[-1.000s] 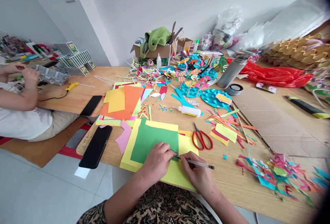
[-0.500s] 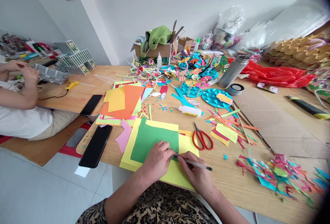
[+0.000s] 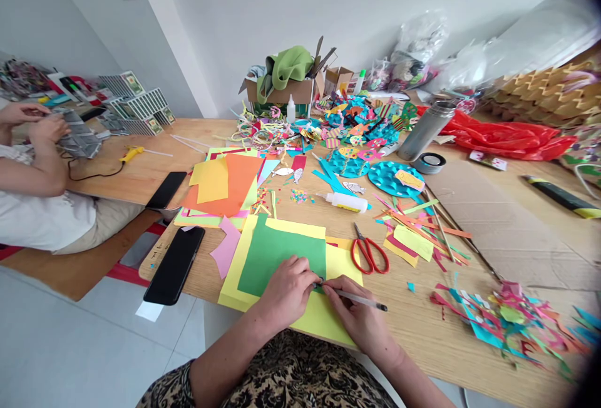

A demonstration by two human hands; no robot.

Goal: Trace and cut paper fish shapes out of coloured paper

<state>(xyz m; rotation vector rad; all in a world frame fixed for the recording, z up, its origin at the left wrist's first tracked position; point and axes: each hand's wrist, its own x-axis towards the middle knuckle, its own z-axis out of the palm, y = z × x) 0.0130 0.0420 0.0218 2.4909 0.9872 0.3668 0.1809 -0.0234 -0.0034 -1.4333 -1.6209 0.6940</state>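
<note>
My right hand (image 3: 359, 314) is closed around a slim pen (image 3: 359, 299), whose tip end points left at the lower right corner of a green paper sheet (image 3: 282, 251). Beside it, my left hand (image 3: 291, 289) rests on the green sheet with its fingers bent together. At its fingertips is a small dark-edged piece, mostly hidden, that I cannot make out. Beneath the green sheet lies yellow paper (image 3: 239, 273), reaching the table's front edge. Red-handled scissors (image 3: 369, 251) lie just right of the papers, touching neither hand.
Left are a phone (image 3: 174, 267) and stacked coloured paper (image 3: 244, 183). Behind lie a glue bottle (image 3: 346, 202), blue paper discs (image 3: 395, 178) and a steel flask (image 3: 431, 131). Paper scraps (image 3: 507, 320) and cardboard (image 3: 498, 226) lie right. A co-worker's hands (image 3: 47, 123) hold grey material far left.
My hands, the pen and the green paper stay almost still. At the far left, the co-worker's hands and the grey piece have shifted left and tilted.
</note>
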